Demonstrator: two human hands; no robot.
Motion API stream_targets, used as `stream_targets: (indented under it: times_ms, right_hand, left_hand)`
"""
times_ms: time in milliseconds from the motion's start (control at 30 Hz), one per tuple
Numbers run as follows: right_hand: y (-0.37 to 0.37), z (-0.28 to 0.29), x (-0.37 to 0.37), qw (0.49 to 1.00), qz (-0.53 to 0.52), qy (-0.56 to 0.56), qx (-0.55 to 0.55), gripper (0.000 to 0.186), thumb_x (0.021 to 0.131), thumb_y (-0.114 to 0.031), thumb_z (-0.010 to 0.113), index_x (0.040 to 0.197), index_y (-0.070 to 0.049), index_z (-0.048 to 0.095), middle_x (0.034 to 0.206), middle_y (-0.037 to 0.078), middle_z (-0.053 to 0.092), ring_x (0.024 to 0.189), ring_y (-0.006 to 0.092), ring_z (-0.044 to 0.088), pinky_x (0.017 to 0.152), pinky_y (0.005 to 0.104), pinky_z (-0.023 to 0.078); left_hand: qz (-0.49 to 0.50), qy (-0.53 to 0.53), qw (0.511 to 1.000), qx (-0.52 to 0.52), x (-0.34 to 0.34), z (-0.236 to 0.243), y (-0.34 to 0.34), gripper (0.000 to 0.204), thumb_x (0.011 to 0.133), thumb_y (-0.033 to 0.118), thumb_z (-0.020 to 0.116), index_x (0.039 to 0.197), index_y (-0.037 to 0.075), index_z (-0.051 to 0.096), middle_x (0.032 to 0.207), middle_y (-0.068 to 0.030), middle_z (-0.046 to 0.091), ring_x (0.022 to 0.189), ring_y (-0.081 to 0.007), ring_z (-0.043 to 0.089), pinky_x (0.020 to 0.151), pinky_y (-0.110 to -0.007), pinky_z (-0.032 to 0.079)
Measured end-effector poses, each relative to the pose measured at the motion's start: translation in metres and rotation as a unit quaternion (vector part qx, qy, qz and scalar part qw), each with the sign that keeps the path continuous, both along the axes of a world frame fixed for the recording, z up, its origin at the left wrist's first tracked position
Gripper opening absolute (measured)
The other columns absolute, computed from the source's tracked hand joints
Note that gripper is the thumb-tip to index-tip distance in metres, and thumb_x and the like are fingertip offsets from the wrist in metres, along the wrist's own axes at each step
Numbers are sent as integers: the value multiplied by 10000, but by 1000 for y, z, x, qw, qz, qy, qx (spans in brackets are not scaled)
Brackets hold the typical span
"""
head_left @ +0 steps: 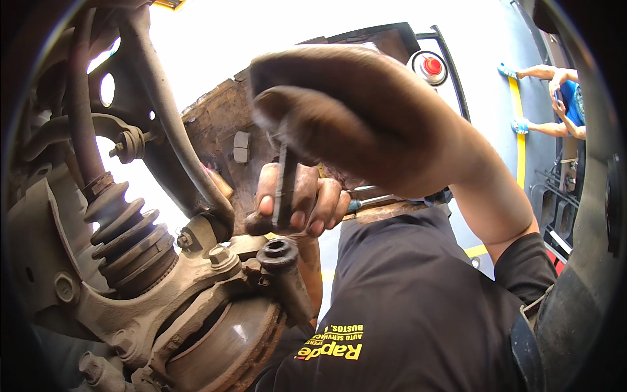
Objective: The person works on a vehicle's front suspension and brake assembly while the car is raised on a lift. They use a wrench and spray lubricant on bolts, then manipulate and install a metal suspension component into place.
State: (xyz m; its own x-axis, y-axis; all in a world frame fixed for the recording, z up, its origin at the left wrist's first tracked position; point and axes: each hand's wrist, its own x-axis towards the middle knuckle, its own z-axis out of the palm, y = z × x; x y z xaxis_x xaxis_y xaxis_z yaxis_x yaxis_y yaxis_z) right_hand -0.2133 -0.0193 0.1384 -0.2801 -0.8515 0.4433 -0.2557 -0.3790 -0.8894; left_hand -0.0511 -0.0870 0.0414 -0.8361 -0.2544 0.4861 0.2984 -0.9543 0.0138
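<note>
In the middle, the curled fingers of my left hand point(305, 199) close about a narrow dark flat strip point(285, 186), seen edge-on. Directly above it is my right hand point(313, 121), smeared by motion. Its thumb and fingers are pinched together near the strip's upper end, and what lies between them is hidden. My left forearm passes behind a brake assembly at lower left, with a rusty brake disc point(225, 343) and a dark round cap point(277, 253) just below the left hand.
A ribbed rubber boot point(134, 242) and a long suspension arm point(166, 98) stand on the left. The worn brown work surface point(219, 121) carries a small grey block point(241, 147) and a blue-handled tool point(356, 204). A red-capped can point(430, 66) stands beyond. Far right, a person in blue point(572, 98) sits.
</note>
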Motion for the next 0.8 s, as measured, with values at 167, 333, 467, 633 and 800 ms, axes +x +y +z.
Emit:
stream_targets:
  times_ms: [167,333,467,633,800]
  right_hand:
    - [10,-2,2,954,235,-172,75,175,974,-94,650,1094,33,660,931,123,701,864,208,689,795,344,547]
    - [19,-2,23,967,230,-112,24,239,907,-57,769,1131,11,723,896,127,713,797,271,709,691,359,547]
    - [20,0,27,969,232,-81,12,233,886,-48,771,1112,-6,730,823,126,662,718,314,672,627,388,519]
    - [19,3,27,968,239,-70,12,218,869,-13,751,1083,-3,712,806,123,641,698,321,657,609,393,503]
    - [19,1,31,960,258,-110,21,217,869,-3,742,1083,1,705,817,128,656,706,326,670,607,389,511]
  left_hand:
    - [18,-84,993,-84,26,7,0,264,959,350,743,1140,162,703,1044,-96,677,987,-274,663,833,-380,492]
    - [17,-143,970,-197,36,24,5,318,958,356,743,1174,131,684,1075,-111,675,1020,-281,658,855,-384,491]
    - [11,-218,919,-329,51,40,12,361,957,361,743,1202,107,668,1101,-124,673,1047,-287,653,874,-388,491]
    - [-8,-281,841,-462,69,53,15,414,956,367,743,1236,76,649,1132,-140,671,1080,-293,648,897,-392,490]
    - [-21,-313,790,-527,76,62,16,468,955,373,743,1270,46,630,1164,-155,669,1113,-300,643,919,-396,490]
